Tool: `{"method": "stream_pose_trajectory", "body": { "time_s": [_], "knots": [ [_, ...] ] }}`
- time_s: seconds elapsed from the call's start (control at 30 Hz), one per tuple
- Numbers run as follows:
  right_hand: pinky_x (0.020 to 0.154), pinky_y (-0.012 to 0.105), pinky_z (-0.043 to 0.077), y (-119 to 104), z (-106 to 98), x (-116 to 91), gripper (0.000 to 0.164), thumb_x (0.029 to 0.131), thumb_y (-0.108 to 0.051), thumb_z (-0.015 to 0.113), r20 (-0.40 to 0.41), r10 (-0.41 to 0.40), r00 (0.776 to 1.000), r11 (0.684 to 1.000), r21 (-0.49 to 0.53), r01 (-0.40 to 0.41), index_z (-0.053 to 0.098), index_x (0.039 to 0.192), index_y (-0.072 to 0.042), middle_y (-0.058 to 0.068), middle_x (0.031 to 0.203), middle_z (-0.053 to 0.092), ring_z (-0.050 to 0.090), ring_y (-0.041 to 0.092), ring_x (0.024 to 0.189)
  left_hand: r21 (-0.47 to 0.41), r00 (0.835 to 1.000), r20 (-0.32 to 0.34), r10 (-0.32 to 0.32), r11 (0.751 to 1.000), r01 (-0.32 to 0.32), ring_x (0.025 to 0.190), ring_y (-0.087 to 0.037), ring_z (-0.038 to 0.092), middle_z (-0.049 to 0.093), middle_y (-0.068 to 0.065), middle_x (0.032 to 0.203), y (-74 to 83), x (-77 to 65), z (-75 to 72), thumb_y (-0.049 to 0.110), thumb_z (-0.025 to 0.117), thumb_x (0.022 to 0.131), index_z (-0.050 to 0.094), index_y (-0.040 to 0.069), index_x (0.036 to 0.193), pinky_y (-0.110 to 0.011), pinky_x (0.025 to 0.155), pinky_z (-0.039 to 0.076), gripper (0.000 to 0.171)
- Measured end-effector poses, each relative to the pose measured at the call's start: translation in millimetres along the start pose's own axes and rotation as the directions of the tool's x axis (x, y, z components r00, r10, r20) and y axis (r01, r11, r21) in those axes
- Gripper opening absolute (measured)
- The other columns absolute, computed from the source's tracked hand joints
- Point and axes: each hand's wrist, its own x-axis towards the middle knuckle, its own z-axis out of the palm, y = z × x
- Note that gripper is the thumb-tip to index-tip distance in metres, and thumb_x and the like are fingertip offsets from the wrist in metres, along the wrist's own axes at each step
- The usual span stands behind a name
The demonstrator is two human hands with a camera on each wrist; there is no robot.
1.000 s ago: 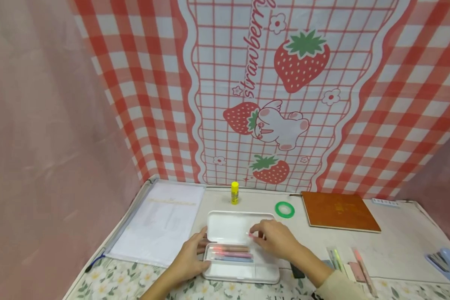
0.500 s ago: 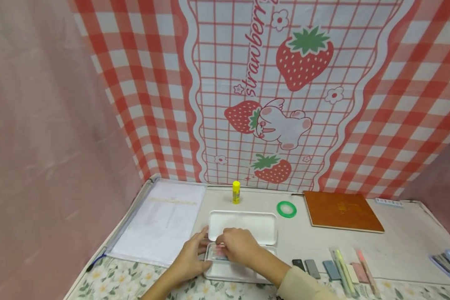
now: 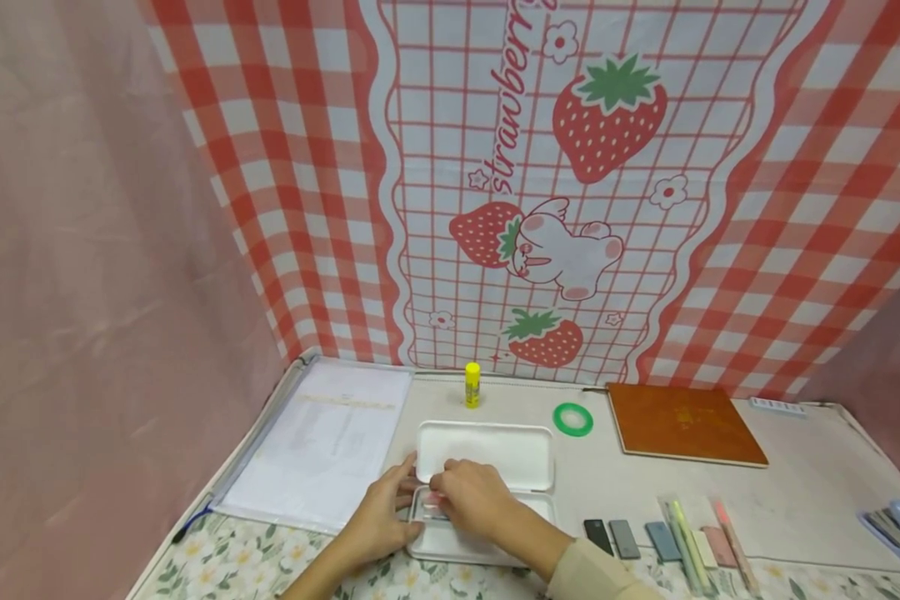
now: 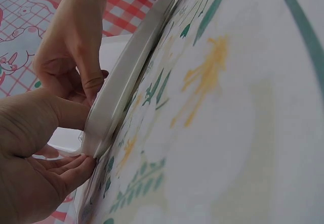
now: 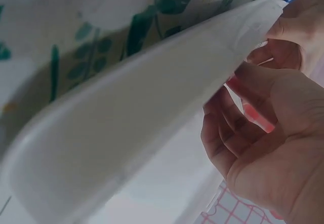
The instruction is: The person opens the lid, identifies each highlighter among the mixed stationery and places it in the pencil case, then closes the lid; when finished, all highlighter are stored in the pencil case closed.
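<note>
Left-hand grip (image 3: 378, 512) pinched the end of the open white case (image 3: 435, 545) on the table (image 3: 622, 492); right-hand grip (image 3: 476, 500) curled down inside over something pink (image 3: 432, 501) — pinched or merely touched, I couldn't tell. Packing neatly, I judged, called for steady bracing and a flat, gentle lay.

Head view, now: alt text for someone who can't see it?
A person's left hand holds the left end of an open white case while the right hand reaches inside. Right of the case lie pens and small flat blocks. Beyond are a yellow glue stick, green ring and brown notebook, before a strawberry-print cloth.
</note>
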Motion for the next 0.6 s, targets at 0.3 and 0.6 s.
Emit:
{"method": "stream_pose_trajectory", "body": {
  "time_s": [0.3,0.6],
  "knots": [
    [0.048,0.019,0.044,17,-24,-12,0.024,0.077,-0.027,0.073,0.007,0.084,0.996,0.983,0.165,-0.084,0.071,0.099,-0.017,-0.006,0.077,0.062,0.053,0.006,0.063,0.003,1.000,0.010,-0.007,1.000,0.007,0.113,-0.037,0.055,0.046,-0.022,0.127,-0.8,0.1,1.6,-0.009,0.069,0.066,0.020,-0.007,0.145,-0.034,0.095,0.054,0.093],
    [0.050,0.019,0.043,68,-60,-61,0.028,0.075,-0.029,0.077,-0.068,0.309,0.949,0.937,0.192,-0.291,0.072,0.098,-0.016,-0.005,0.079,0.064,0.052,0.007,0.066,0.021,1.000,0.001,-0.003,1.000,0.003,0.113,-0.038,0.055,0.046,-0.024,0.127,0.9,0.2,0.3,-0.009,0.070,0.066,0.019,-0.009,0.145,-0.036,0.095,0.053,0.094]
  ]
}}
